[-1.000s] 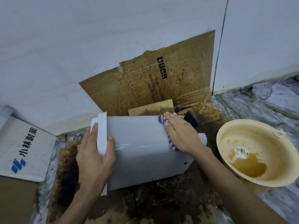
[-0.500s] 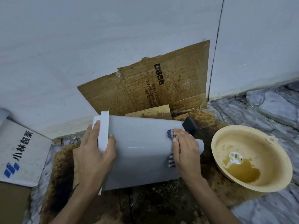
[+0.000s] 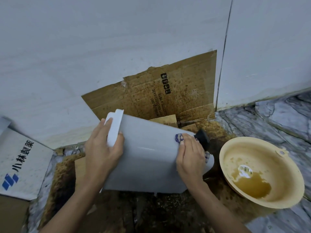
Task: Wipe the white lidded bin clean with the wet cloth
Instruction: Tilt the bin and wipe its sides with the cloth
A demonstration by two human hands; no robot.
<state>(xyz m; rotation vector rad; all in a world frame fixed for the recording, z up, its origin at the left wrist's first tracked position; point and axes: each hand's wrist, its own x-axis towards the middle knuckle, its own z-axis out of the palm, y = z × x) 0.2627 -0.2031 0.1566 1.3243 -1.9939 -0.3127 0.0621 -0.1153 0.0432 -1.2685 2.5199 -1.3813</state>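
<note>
White bin (image 3: 148, 158) tipped, left hand (image 3: 102, 153) gripping lid (image 3: 114, 128), right hand (image 3: 191, 157) pressing cloth (image 3: 178, 137)

Tight behind the bin (image 3: 148, 158): cardboard (image 3: 168, 96) and wall close. Basin (image 3: 262, 172) blocks just right of the right hand (image 3: 191, 158). Box (image 3: 21, 165) left of the left hand (image 3: 102, 148), gap between. Floor nr wrists open.

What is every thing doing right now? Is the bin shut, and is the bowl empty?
White bin: tipped on its side, lid end held.
Cloth: pressed on the bin under the right hand.
Left hand: gripping the lid end.
Yellow bowl: upright, some brown water inside.
Cardboard: stained, leaning on the wall.
</note>
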